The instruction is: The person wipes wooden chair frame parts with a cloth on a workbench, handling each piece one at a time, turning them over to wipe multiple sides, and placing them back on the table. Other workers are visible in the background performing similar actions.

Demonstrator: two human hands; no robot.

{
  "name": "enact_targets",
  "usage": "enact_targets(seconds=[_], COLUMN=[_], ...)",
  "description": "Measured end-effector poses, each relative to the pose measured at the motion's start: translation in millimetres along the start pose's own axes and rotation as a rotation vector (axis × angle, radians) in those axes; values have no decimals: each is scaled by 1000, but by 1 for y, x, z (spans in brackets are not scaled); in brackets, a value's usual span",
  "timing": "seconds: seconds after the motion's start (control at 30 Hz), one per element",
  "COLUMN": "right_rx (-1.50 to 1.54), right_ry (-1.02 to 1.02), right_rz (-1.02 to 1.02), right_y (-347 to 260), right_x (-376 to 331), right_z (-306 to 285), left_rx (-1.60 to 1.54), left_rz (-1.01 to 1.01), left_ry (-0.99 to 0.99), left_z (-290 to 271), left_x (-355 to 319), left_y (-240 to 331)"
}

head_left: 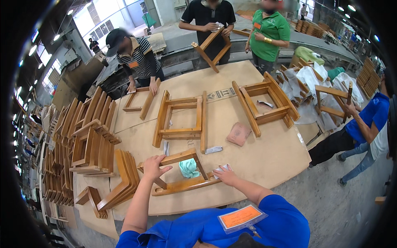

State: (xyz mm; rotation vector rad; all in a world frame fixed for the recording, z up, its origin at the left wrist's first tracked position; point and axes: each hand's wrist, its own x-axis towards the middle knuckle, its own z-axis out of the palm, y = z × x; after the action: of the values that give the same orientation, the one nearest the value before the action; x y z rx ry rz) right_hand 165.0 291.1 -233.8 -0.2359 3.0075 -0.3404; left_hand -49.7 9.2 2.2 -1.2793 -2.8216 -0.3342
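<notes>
A varnished wooden frame (178,157) lies on the cardboard-topped table in front of me. My left hand (154,168) is closed over its far bar near the left corner, thumb toward the inside. At the right end of the near rail (182,189), my right hand (227,175) presses a pale folded sheet of sandpaper (222,168) against the wood. A crumpled mint-green cloth (189,168) shows through the frame's opening. Just beyond the frame, another folded pale sheet (214,150) rests on the table.
Two more wooden frames (202,120) (285,109) stand farther back, near a brownish-pink sheet (238,134). Stacked frames (93,151) crowd the left side. Across the table, co-workers handle frames (142,113) (213,41); another person holds a frame (333,91) at the right.
</notes>
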Motion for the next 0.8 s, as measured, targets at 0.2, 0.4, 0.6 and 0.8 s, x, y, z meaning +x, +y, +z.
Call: enact_targets(seconds=[0.2, 0.4, 0.6, 0.8], right_rx=[23, 43, 128, 31], right_ry=[-30, 6, 33, 63], right_rz=[91, 75, 185, 143], right_y=[-18, -6, -3, -14], right_x=[8, -4, -27, -12], right_z=[11, 14, 10, 18], left_rx=[20, -5, 8, 14], left_rz=[10, -2, -12, 21], left_ry=[55, 32, 30, 92], left_z=[2, 1, -1, 4], left_x=[1, 2, -1, -1], left_y=[0, 1, 4, 1])
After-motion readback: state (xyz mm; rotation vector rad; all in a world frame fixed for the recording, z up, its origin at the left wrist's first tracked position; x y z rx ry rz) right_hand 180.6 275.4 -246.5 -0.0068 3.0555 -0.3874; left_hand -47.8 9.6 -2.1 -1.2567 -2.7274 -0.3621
